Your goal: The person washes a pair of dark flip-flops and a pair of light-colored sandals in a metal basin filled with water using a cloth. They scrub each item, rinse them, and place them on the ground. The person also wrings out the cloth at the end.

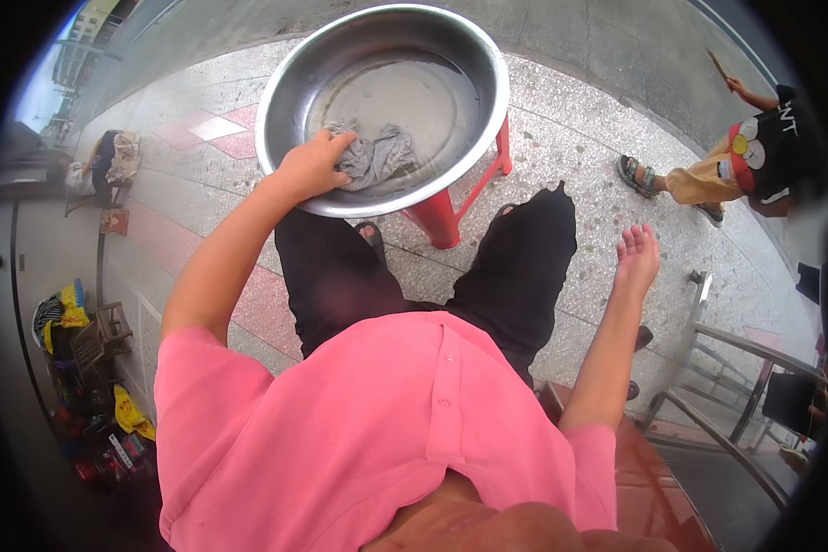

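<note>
A wide stainless steel basin [286, 117] with shallow water in it stands before me on a red plastic stool [435, 217]. A wet grey cloth [386, 155] lies crumpled in the near left part of the basin. My left hand [317, 162] reaches over the near left rim and holds the cloth's left edge between thumb and fingers. Out to the right of my knee, over the floor, my right hand [638, 259] hangs in the air. Nothing is in it, and its fingers are loosely bent.
At the right another person [766, 152] stands in sandals on the speckled floor [559, 124]. Metal railings [752, 352] are at the lower right. Wooden stools [103, 334] and yellow bags [131, 414] lie along the left side.
</note>
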`<state>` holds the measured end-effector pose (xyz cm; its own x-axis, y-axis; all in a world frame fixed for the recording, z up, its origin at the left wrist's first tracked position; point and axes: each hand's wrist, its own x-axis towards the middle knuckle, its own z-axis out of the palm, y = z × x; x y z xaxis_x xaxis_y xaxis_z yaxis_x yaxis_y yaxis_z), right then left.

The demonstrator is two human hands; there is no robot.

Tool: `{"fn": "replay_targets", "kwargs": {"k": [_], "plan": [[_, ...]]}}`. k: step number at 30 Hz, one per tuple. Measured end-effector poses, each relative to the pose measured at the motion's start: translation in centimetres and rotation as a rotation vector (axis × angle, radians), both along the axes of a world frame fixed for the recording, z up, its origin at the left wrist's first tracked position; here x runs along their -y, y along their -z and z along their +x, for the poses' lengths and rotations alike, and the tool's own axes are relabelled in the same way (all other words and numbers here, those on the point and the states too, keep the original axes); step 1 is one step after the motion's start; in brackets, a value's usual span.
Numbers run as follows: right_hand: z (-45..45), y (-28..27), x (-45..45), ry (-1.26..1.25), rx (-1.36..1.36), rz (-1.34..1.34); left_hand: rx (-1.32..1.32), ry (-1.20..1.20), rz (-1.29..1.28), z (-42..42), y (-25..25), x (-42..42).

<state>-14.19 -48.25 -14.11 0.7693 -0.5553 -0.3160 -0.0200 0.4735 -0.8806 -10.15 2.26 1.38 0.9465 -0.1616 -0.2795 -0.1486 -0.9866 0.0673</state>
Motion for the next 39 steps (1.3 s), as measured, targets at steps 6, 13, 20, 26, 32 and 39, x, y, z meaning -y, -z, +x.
{"fn": "replay_targets", "kwargs": {"k": [6, 13, 20, 26, 32, 39], "plan": [[8.6, -19.3, -17.1, -0.693, 0.370, -0.521, -0.148, 0.165, -0.485, 8.9, 0.2, -1.2], [24.4, -16.3, -34.1, -1.147, -0.056, -0.863, -0.388, -0.854, -1.418, 20.7, 2.1, -1.1], [23.7, -11.4, -37.5, -0.745, -0.418, 0.230, -0.643, -1.166, -1.969, 18.0, 3.6, -0.5], [17.4, -16.9, -42.2, -0.265, -0.122, 1.520, -1.134, -1.029, -2.581, 15.6, -0.5, -0.1], [22.4, -20.7, -42.8, 0.058, -0.075, 1.347, -1.260, -0.911, -3.085, 10.2, -6.2, 6.0], [20.4, -17.2, -37.9, -0.419, -0.469, -0.149, -0.906, -1.061, -1.761, 7.7, -9.0, 4.5]]}}
